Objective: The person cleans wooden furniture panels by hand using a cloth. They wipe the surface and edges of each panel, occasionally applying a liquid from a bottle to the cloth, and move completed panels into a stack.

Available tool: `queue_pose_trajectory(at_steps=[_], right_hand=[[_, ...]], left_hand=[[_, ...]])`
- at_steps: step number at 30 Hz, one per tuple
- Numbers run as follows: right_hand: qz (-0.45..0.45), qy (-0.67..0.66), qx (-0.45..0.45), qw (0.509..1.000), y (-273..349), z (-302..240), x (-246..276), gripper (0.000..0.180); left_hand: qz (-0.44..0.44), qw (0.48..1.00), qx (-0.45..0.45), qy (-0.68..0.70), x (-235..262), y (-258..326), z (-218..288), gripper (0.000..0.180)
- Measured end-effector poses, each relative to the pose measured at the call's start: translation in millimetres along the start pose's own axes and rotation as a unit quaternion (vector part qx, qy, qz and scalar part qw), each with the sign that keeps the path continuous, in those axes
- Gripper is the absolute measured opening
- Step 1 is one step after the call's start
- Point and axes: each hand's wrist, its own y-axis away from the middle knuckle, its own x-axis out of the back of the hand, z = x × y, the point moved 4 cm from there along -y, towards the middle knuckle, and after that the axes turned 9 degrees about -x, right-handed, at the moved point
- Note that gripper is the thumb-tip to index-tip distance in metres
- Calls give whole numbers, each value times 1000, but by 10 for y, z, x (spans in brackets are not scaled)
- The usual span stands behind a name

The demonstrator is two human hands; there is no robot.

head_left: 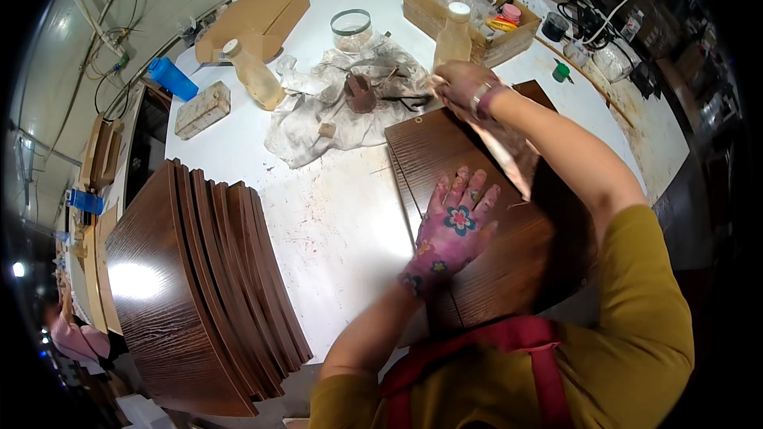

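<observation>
We press our left hand point(453, 232) flat, fingers spread, on the panel point(477, 222) — right hand point(459, 83) grips a rag point(505, 147) at its far edge.

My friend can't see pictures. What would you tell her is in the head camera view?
A person's left hand in a flowered glove presses flat on a dark brown wood-grain panel on a white table, while the right hand grips a cloth at the panel's far edge. More brown panels are stacked at left.
</observation>
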Motion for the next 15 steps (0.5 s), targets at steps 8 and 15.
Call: queue_pose_trajectory(at_steps=[8, 15], right_hand=[[25, 8, -111, 993, -159, 893, -100, 23], [97, -132, -46, 985, 531, 1531, 79, 45]], left_hand=[[57, 998, -28, -10, 46, -37, 43, 58], [203, 972, 10, 118, 72, 4, -96, 44]])
